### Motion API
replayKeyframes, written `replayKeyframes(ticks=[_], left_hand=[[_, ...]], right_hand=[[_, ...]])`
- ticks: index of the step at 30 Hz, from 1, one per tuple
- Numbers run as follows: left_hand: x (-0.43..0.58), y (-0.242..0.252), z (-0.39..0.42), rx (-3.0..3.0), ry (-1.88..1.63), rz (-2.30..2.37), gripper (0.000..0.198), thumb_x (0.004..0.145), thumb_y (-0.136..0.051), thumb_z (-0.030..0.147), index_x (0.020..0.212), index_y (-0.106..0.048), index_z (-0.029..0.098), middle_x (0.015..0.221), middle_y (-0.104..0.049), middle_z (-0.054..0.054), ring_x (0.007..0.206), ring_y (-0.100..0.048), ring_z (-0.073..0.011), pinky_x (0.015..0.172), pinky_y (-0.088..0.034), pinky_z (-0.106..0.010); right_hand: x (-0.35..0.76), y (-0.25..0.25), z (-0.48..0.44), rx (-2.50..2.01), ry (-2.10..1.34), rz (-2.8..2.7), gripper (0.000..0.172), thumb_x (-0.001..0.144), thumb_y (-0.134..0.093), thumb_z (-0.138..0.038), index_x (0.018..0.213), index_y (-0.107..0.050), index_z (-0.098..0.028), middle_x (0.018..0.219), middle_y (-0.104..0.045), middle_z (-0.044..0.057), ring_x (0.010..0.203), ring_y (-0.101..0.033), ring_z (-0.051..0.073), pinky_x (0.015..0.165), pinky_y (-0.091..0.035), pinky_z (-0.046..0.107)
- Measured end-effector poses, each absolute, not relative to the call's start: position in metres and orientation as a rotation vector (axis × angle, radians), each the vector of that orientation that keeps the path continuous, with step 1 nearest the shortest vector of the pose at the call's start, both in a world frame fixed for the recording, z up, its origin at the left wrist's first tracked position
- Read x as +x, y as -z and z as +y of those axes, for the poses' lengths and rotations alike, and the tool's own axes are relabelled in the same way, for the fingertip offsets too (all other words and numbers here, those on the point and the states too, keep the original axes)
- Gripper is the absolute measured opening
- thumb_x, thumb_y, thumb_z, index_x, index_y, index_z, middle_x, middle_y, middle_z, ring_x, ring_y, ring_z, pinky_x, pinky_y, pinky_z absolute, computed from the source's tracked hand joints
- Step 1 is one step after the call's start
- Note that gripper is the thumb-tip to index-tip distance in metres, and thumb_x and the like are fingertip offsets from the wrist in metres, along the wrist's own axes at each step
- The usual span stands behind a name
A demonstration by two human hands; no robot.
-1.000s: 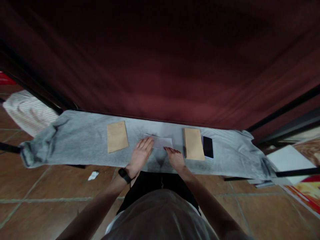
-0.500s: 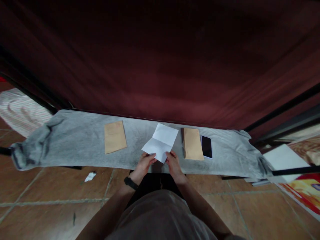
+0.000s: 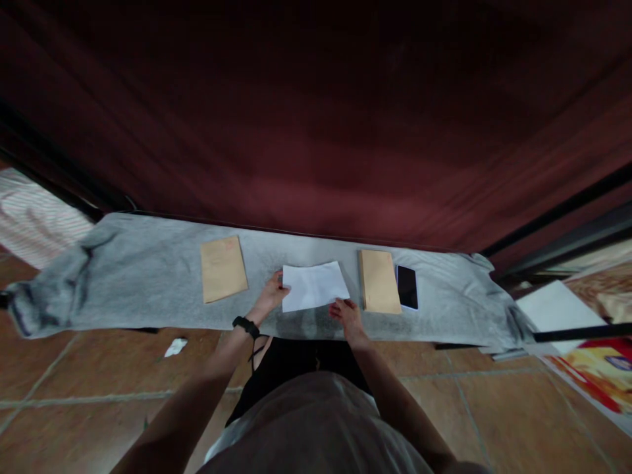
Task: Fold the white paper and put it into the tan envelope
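A white sheet of paper [image 3: 315,286] lies on the grey cloth [image 3: 148,276] that covers a narrow table. My left hand [image 3: 270,296], with a black watch on the wrist, pinches the sheet's left edge. My right hand [image 3: 347,313] grips its near right corner, fingers curled. A brown envelope [image 3: 222,268] lies to the left of the sheet. A stack of brown envelopes [image 3: 378,280] lies to the right, with a black phone [image 3: 407,287] beside it.
A dark red curtain [image 3: 316,118] hangs right behind the table. Black metal bars [image 3: 557,214] run at the right. A white board [image 3: 555,308] and colourful printed material [image 3: 597,372] lie at the right on the tiled floor. A paper scrap [image 3: 176,346] lies on the floor at the left.
The folded paper was lifted off the cloth and opened out in both hands. It is now back down on the cloth, wider than before, with both hands at its edges.
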State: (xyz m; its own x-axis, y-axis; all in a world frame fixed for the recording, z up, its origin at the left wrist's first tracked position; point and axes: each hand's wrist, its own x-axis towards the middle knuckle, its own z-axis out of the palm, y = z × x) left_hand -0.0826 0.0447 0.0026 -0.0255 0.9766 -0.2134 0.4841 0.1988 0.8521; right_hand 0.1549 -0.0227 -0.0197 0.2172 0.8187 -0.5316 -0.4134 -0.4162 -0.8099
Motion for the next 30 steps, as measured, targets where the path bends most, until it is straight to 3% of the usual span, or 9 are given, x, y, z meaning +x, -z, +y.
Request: replayKeyframes(ticks=[5, 8, 10, 12, 15, 17, 20, 23, 30], left_hand=[[-0.081, 0.003, 0.040, 1.729, -0.528, 1.813, 0.070, 0.082, -0.051, 0.012, 0.152, -0.037, 0.011, 0.106, -0.074, -0.013, 0.094, -0.072, -0.0288, 0.087, -0.054, -0.040], [-0.080, 0.003, 0.036, 1.868, -0.399, 1.855, 0.069, 0.086, -0.046, 0.012, 0.154, -0.034, 0.013, 0.111, -0.073, -0.015, 0.099, -0.072, -0.0291, 0.088, -0.054, -0.038], [-0.079, 0.001, 0.036, 1.931, -0.353, 1.874, 0.068, 0.088, -0.045, 0.012, 0.155, -0.033, 0.015, 0.112, -0.073, -0.014, 0.099, -0.072, -0.0279, 0.088, -0.054, -0.036], [-0.077, -0.003, 0.035, 2.003, -0.302, 1.905, 0.068, 0.089, -0.044, 0.012, 0.156, -0.032, 0.016, 0.113, -0.072, -0.015, 0.096, -0.072, -0.0270, 0.086, -0.054, -0.035], [-0.072, -0.007, 0.033, 2.128, -0.223, 1.953, 0.067, 0.090, -0.040, 0.009, 0.156, -0.031, 0.016, 0.118, -0.069, -0.017, 0.096, -0.072, -0.0264, 0.086, -0.055, -0.037], [-0.067, -0.007, 0.031, 2.205, -0.213, 1.979, 0.064, 0.091, -0.036, 0.006, 0.155, -0.033, 0.015, 0.129, -0.064, -0.020, 0.107, -0.068, -0.0280, 0.094, -0.053, -0.042], [-0.058, -0.003, 0.026, 2.379, -0.270, 1.954, 0.061, 0.092, -0.030, 0.004, 0.152, -0.039, 0.014, 0.152, -0.045, -0.021, 0.138, -0.047, -0.0312, 0.113, -0.038, -0.051], [-0.045, 0.007, 0.019, 2.582, -0.311, 1.744, 0.059, 0.093, -0.030, 0.005, 0.150, -0.043, 0.015, 0.164, -0.030, -0.013, 0.153, -0.024, -0.0266, 0.124, -0.022, -0.050], [-0.032, 0.036, 0.008, 2.600, -0.336, 1.528, 0.053, 0.101, -0.035, 0.026, 0.152, -0.040, 0.012, 0.162, -0.034, -0.014, 0.152, -0.025, -0.0252, 0.125, -0.019, -0.048]], right_hand=[[0.164, 0.021, -0.038, -1.426, -1.656, -0.552, 0.031, 0.080, -0.073, -0.045, 0.076, -0.066, -0.014, 0.070, -0.074, 0.010, 0.054, -0.069, 0.018, 0.055, -0.058, 0.030], [0.163, 0.020, -0.040, -1.453, -1.663, -0.830, 0.038, 0.086, -0.063, -0.052, 0.082, -0.068, -0.015, 0.076, -0.076, 0.009, 0.059, -0.070, 0.018, 0.059, -0.059, 0.031], [0.157, 0.018, -0.033, -1.533, -1.410, -1.112, 0.036, 0.094, -0.051, -0.048, 0.090, -0.070, -0.017, 0.084, -0.077, 0.008, 0.071, -0.072, 0.020, 0.069, -0.061, 0.033], [0.149, 0.016, -0.022, -1.591, -1.020, -1.501, 0.032, 0.098, -0.044, -0.035, 0.106, -0.071, -0.019, 0.106, -0.076, 0.008, 0.097, -0.072, 0.021, 0.090, -0.058, 0.037], [0.138, 0.017, -0.007, -1.600, -0.504, -2.064, 0.040, 0.099, -0.043, -0.023, 0.135, -0.060, -0.020, 0.145, -0.058, 0.009, 0.136, -0.051, 0.021, 0.116, -0.040, 0.038], [0.133, 0.023, -0.002, -1.631, -0.315, -2.267, 0.046, 0.101, -0.043, -0.024, 0.145, -0.051, -0.017, 0.156, -0.045, 0.011, 0.146, -0.039, 0.023, 0.121, -0.032, 0.042], [0.129, 0.037, -0.003, -1.692, -0.204, -2.343, 0.049, 0.104, -0.041, -0.029, 0.151, -0.043, -0.015, 0.160, -0.037, 0.013, 0.149, -0.033, 0.025, 0.122, -0.027, 0.047], [0.129, 0.048, -0.006, -1.705, -0.175, -2.337, 0.050, 0.105, -0.037, -0.031, 0.152, -0.041, -0.015, 0.161, -0.035, 0.012, 0.149, -0.032, 0.026, 0.122, -0.024, 0.048], [0.135, 0.047, 0.001, -1.685, -0.249, -2.337, 0.048, 0.104, -0.035, -0.024, 0.151, -0.044, -0.016, 0.159, -0.040, 0.011, 0.147, -0.036, 0.023, 0.122, -0.027, 0.046]])
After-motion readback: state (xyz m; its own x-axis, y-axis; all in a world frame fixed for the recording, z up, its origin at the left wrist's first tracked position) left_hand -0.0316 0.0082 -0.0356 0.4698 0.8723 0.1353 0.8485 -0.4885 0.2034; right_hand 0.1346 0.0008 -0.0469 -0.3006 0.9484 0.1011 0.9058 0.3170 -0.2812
